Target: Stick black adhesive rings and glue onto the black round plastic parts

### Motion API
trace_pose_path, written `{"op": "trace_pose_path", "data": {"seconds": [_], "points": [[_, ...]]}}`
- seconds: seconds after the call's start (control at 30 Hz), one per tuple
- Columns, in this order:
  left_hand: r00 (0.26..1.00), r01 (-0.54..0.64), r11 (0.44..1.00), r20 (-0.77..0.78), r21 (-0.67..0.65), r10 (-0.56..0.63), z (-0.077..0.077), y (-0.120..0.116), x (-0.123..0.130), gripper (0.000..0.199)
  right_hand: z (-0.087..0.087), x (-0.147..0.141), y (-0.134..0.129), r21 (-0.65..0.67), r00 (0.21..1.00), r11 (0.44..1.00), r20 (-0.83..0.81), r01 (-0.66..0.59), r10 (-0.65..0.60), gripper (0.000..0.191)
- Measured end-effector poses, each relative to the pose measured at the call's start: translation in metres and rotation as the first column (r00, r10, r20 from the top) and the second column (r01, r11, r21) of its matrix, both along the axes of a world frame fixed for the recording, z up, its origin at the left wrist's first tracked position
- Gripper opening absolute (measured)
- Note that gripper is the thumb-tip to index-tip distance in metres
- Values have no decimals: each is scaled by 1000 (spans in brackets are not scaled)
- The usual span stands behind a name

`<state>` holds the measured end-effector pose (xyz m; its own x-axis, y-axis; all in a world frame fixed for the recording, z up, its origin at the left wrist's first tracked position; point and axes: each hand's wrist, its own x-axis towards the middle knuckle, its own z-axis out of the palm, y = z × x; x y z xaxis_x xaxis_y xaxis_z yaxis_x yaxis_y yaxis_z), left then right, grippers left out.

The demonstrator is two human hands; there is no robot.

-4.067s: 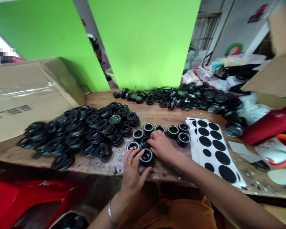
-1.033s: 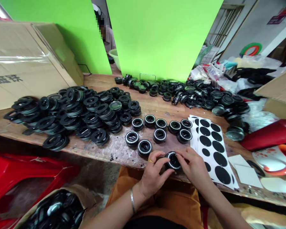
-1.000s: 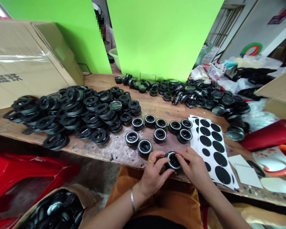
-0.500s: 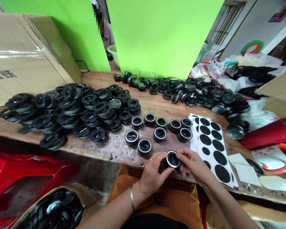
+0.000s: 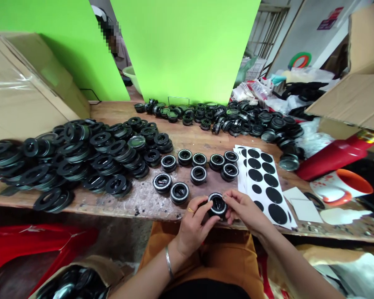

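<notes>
A black round part point(image 5: 217, 204) with a pale ring on its top face sits at the table's front edge, directly in front of me. My left hand point(image 5: 190, 228) grips it from the left, thumb at the near side and fingers at the rim. On the other side, my right hand point(image 5: 244, 211) has its thumb and forefinger pinched at the upper right of the ring, the other fingers curled by its side. Whether a small piece is between those fingertips cannot be seen. Similar ringed parts point(image 5: 180, 193) stand in loose rows just beyond my hands.
Black parts point(image 5: 106, 164) are heaped at left, more point(image 5: 233, 120) along the back. Right of my hands lie sheets of black round stickers point(image 5: 266, 182), white squares point(image 5: 305, 209), a red bottle point(image 5: 336, 153) and a mug point(image 5: 328, 185). Cardboard boxes point(image 5: 50, 83) flank the table. A person is partly visible behind the green panel point(image 5: 187, 50).
The camera view has turned to the right, so the table appears shifted left. Both hands keep hold of the round part, with only slight finger movement.
</notes>
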<state>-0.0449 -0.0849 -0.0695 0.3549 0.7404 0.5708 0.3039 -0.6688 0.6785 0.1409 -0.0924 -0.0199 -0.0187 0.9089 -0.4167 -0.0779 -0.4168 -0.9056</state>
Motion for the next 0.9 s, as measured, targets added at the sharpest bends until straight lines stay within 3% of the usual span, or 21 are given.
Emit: {"op": "trace_pose_path", "data": {"seconds": [0.07,0.13,0.23,0.33,0.37,0.43,0.6,0.73,0.8,0.87,0.9], "points": [[999,-8,982,47,-186,17,10,-1,2,29,3,2,-3,-10,997,1000,-83,1,-2,42],[989,-31,897,116,-440,91,21,0,6,28,5,3,-4,-26,994,1000,-110,-7,4,41],[964,44,658,205,-752,169,34,6,11,30,3,3,-6,-43,992,999,-124,-17,11,40],[934,211,412,307,-887,184,41,12,14,32,0,3,-5,-49,987,998,-159,-26,18,40],[922,253,354,336,-900,195,43,13,14,35,-2,3,-5,-46,987,999,-161,-26,18,39],[902,299,291,369,-909,225,46,15,15,37,-4,2,-4,-33,991,999,-130,-20,16,39],[893,277,269,350,-922,283,51,14,18,36,-9,-5,0,24,1000,1000,-12,13,-13,35],[896,261,319,351,-911,270,50,10,21,34,-5,-7,-6,75,998,997,57,14,-18,29],[893,254,337,354,-906,277,48,7,22,35,0,5,-15,148,985,989,166,26,-51,28],[901,241,364,347,-900,259,45,5,21,38,6,30,-28,254,916,966,379,37,-134,24],[914,224,393,332,-892,231,44,4,20,40,8,49,-35,307,838,951,509,38,-197,23]]}}
